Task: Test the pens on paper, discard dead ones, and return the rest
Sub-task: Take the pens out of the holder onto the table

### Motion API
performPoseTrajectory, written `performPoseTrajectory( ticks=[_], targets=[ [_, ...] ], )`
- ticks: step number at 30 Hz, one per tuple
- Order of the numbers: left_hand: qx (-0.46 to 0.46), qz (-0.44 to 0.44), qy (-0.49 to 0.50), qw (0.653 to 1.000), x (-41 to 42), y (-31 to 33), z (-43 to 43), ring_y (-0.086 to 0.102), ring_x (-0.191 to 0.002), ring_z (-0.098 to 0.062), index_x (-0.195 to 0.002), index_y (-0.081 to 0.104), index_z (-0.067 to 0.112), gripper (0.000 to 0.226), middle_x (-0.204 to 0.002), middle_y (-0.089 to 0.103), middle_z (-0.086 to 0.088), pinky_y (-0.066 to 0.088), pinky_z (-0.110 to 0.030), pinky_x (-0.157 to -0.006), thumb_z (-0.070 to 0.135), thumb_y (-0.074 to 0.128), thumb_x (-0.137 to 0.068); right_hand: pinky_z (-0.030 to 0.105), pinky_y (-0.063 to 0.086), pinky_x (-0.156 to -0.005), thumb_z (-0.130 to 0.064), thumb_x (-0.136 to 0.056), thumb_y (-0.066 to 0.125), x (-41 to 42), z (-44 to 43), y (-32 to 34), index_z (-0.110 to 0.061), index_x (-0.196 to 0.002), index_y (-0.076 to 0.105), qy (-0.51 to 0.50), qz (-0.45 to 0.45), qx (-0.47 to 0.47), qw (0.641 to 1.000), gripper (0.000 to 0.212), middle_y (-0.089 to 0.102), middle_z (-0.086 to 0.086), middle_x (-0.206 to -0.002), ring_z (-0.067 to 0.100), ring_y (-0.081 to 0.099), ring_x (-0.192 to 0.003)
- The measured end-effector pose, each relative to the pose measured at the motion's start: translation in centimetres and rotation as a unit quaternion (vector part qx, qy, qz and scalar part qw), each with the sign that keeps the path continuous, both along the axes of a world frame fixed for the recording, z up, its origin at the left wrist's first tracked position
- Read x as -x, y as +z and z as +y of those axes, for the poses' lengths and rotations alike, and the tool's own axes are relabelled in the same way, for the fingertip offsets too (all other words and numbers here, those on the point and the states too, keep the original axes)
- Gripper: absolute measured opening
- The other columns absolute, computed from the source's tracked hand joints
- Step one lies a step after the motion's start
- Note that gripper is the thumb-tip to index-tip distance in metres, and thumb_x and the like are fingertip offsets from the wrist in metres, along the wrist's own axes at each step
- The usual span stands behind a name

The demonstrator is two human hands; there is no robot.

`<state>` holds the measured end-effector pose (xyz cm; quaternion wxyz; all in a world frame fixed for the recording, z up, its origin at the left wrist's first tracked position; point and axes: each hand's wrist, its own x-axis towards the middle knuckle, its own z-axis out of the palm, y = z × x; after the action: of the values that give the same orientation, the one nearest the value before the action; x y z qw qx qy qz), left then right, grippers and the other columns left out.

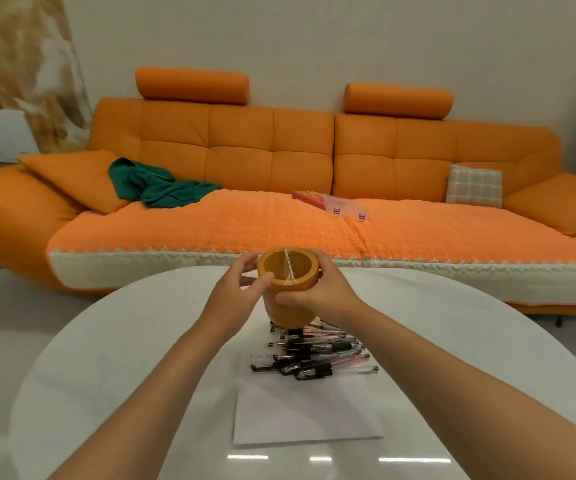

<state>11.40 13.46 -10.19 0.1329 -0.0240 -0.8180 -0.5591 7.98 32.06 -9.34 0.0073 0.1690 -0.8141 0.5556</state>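
Paper [309,414] lies at six o'clock on the round surface [106,375], with pens [314,356] heaped across its twelve o'clock edge. Just above them is the orange pen holder [290,306], gripped by the left hand [234,294] at nine and the right hand [319,296] at three, mouth tipped toward the camera. Orange sofa [245,150] beyond.

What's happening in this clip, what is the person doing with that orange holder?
A person holds an orange pen holder in both hands, the left hand on its left side and the right hand on its right, with its mouth tilted toward the camera. Apart from a divider, it looks empty. A pile of pens lies just below it on the far end of a sheet of paper on the white table. Neither hand holds a pen.
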Motion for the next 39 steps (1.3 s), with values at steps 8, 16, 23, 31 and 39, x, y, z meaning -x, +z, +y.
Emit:
performPoseTrajectory(
  ticks=[8,16,23,31,39],
  targets=[
    [0.006,-0.004,0.073,0.997,1.2,-3.1,-8.1,0.06,-0.114,-0.009,-0.137,0.054,0.038,0.052,-0.136,0.055,0.01,0.052,-0.03,-0.09,0.042,0.071,-0.089,0.037,0.054,-0.095,-0.028,-0.056,0.097,3.5,-9.2,-2.6,-0.03,-0.134,0.044,0.045,-0.051,-0.014,0.998,0.095,0.06,-0.013,-0.12,0.009,0.06,-0.109],
    [0.024,-0.024,0.102,0.994,3.4,-5.3,-11.3,0.056,-0.121,-0.015,-0.146,0.046,0.033,0.06,-0.142,0.05,0.006,0.053,-0.041,-0.097,0.049,0.065,-0.091,0.025,0.051,-0.084,-0.021,-0.062,0.095,6.0,-13.2,-4.0,-0.027,-0.137,0.042,0.056,-0.079,-0.006,0.995,0.093,0.057,-0.011,-0.12,0.01,0.058,-0.108],
    [0.045,-0.045,0.126,0.99,4.4,-5.2,-11.9,0.049,-0.132,-0.022,-0.152,0.035,0.032,0.065,-0.151,0.042,0.0,0.049,-0.045,-0.102,0.049,0.059,-0.094,0.035,0.047,-0.101,-0.03,-0.065,0.093,7.3,-14.3,-4.8,-0.027,-0.153,0.023,0.07,-0.109,-0.019,0.991,0.112,0.049,-0.005,-0.139,0.02,0.05,-0.128],
    [0.187,0.131,0.194,0.954,2.2,-2.8,-8.7,0.037,-0.129,-0.02,-0.141,0.047,0.022,0.051,-0.136,0.041,-0.003,0.041,-0.034,-0.094,0.04,0.059,-0.095,0.041,0.04,-0.108,-0.04,-0.079,0.081,6.1,-6.3,-2.8,-0.031,-0.152,0.034,0.071,-0.071,-0.192,0.976,0.087,0.041,-0.004,-0.152,0.018,0.038,-0.141],
    [0.321,-0.025,-0.12,0.939,0.3,-4.4,-1.8,0.043,-0.124,-0.006,-0.136,0.048,0.039,0.059,-0.134,0.043,0.015,0.045,-0.036,-0.101,0.064,0.063,-0.084,0.047,0.02,-0.122,-0.057,-0.063,0.086,1.5,2.7,-3.3,-0.044,-0.155,0.007,0.157,-0.094,-0.474,0.861,0.123,0.004,-0.008,-0.165,0.02,0.008,-0.152]
  ],
)
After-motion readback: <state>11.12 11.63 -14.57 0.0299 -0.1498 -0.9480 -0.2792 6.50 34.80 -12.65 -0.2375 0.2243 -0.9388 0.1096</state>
